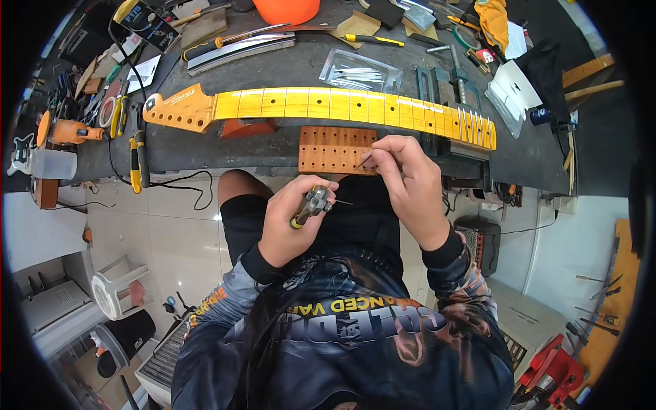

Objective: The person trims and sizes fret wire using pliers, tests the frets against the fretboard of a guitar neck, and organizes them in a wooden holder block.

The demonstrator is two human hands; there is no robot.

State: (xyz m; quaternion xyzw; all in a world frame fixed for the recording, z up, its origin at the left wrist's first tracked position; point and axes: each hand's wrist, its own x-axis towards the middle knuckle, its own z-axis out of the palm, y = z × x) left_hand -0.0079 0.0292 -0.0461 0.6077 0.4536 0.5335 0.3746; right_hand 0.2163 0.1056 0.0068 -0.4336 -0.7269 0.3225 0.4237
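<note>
Printed shirt (pixel 348 328) nearest; left grip (pixel 290 212) wraps pliers (pixel 316 199), likely heavy, best held by handles; right grip (pixel 412 171) pinches thin strip (pixel 363 162), likely light, stiff.

Yellow guitar neck (pixel 335 104) with black dots, reddish-brown block (pixel 328 145) dotted dark, black-and-yellow pliers (pixel 135 167), bright orange tub (pixel 287 9)

On your desk (pixel 266 152), the guitar neck (pixel 335 104) lies between the near drilled block (pixel 326 150) and the far plastic tray (pixel 387 81).
</note>
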